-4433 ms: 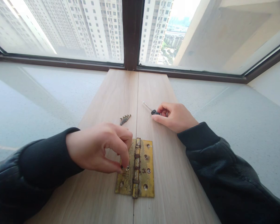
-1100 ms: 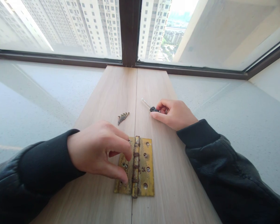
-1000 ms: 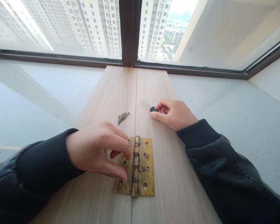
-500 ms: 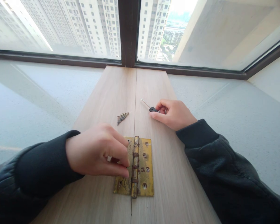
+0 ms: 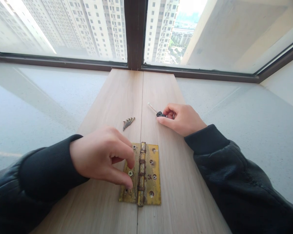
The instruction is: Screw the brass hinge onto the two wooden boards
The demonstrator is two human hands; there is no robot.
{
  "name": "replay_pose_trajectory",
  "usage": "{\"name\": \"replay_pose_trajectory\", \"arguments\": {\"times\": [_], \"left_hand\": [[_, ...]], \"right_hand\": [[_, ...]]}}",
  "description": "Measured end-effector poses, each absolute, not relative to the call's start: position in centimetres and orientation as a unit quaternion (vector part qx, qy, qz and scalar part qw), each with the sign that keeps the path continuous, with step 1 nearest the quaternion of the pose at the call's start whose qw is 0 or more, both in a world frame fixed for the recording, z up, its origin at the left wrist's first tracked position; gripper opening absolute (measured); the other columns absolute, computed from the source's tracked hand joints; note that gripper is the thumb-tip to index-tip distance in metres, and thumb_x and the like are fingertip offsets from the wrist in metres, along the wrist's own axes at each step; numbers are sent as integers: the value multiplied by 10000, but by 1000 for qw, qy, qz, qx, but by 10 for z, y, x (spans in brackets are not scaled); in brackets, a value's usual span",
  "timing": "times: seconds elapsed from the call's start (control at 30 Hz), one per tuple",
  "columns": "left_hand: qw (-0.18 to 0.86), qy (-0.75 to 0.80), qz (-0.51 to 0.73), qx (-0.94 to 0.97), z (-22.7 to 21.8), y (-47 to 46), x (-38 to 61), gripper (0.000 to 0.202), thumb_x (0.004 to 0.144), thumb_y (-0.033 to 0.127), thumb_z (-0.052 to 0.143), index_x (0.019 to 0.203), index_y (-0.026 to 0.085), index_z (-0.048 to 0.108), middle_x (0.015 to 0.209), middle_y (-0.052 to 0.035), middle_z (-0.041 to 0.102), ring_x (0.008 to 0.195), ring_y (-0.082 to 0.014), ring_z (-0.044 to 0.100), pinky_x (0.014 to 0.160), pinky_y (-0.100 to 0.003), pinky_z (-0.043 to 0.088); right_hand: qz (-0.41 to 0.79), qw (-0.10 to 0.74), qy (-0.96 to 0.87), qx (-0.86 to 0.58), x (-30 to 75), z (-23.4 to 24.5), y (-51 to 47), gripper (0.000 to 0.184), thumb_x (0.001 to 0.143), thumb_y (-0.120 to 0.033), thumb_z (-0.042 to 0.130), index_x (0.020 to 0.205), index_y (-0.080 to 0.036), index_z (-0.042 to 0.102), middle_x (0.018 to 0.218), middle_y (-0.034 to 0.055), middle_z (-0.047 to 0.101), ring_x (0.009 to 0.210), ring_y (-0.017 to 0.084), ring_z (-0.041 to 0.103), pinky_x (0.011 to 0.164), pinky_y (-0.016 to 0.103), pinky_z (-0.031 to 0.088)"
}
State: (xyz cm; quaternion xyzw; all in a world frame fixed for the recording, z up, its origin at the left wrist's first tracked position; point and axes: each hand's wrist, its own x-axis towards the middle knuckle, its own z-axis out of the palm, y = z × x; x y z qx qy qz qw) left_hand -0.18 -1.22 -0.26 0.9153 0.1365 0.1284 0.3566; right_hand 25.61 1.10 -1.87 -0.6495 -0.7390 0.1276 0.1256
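A worn brass hinge (image 5: pixel 147 175) lies flat across the seam between two light wooden boards (image 5: pixel 117 97). My left hand (image 5: pixel 100 157) hovers over its left leaf, fingers curled. Thumb and forefinger are parted around a screw (image 5: pixel 130 173) that stands in a hole of that leaf, and its head shows between them untouched. My right hand (image 5: pixel 183 119) rests on the right board, closed round a small screwdriver (image 5: pixel 158 113) with a black handle. The thin shaft points up and left. Several loose screws (image 5: pixel 128 122) lie in a row on the left board.
The boards lie on a grey speckled sill (image 5: pixel 39 100) and run up to a dark window frame (image 5: pixel 134 35). High-rise buildings show through the glass. The hinge's right leaf has open screw holes (image 5: pixel 152 177).
Half a second ago my left thumb and forefinger were pinched together over the screw; now they have parted and the screw head shows. My right hand and the screwdriver have not moved.
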Motion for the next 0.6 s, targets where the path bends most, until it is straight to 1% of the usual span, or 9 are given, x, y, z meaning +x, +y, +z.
{"name": "replay_pose_trajectory", "arguments": {"times": [0.17, 0.27, 0.33, 0.37, 0.47, 0.6], "left_hand": [[365, 116, 124, 915, 0, -15, 1, 37, 802, 194, 696, 772, 190, 719, 530, 41, 511, 462, -66, 414, 449, -218, 315], [362, 111, 108, 919, 1, -17, 1, 110, 798, 153, 666, 877, 186, 735, 540, 32, 538, 469, -77, 443, 471, -224, 348], [355, 114, 112, 921, 1, -16, 0, 151, 776, 184, 699, 924, 183, 728, 531, 42, 523, 461, -80, 430, 472, -230, 347], [350, 118, 118, 922, 1, -16, 0, 157, 763, 217, 724, 917, 185, 724, 523, 50, 505, 454, -79, 413, 465, -232, 336], [338, 127, 127, 924, 0, -14, -2, 140, 736, 292, 769, 809, 189, 707, 524, 59, 473, 451, -69, 381, 448, -231, 300], [345, 121, 126, 922, 0, -14, -1, 117, 787, 242, 718, 697, 182, 675, 534, 44, 497, 468, -67, 401, 451, -226, 296]], "right_hand": [[129, 126, -740, -648, 257, -18, 11, 261, 863, -391, 672, 875, -141, 601, 761, -11, 568, 682, 126, 541, 688, 302, 476], [128, 126, -741, -647, 257, -20, 11, 262, 860, -391, 674, 874, -140, 600, 756, -13, 564, 680, 126, 538, 685, 300, 474], [126, 126, -742, -647, 257, -21, 11, 259, 861, -389, 672, 874, -141, 599, 753, -14, 562, 677, 125, 536, 683, 299, 472], [126, 126, -741, -647, 257, -21, 11, 260, 862, -390, 672, 873, -141, 598, 751, -14, 561, 675, 125, 534, 682, 298, 471], [125, 126, -741, -647, 257, -21, 11, 264, 861, -395, 670, 876, -142, 597, 757, -12, 563, 678, 125, 534, 682, 298, 469], [127, 126, -742, -647, 257, -19, 11, 262, 863, -394, 667, 875, -143, 597, 756, -12, 562, 677, 125, 533, 683, 298, 468]]}}
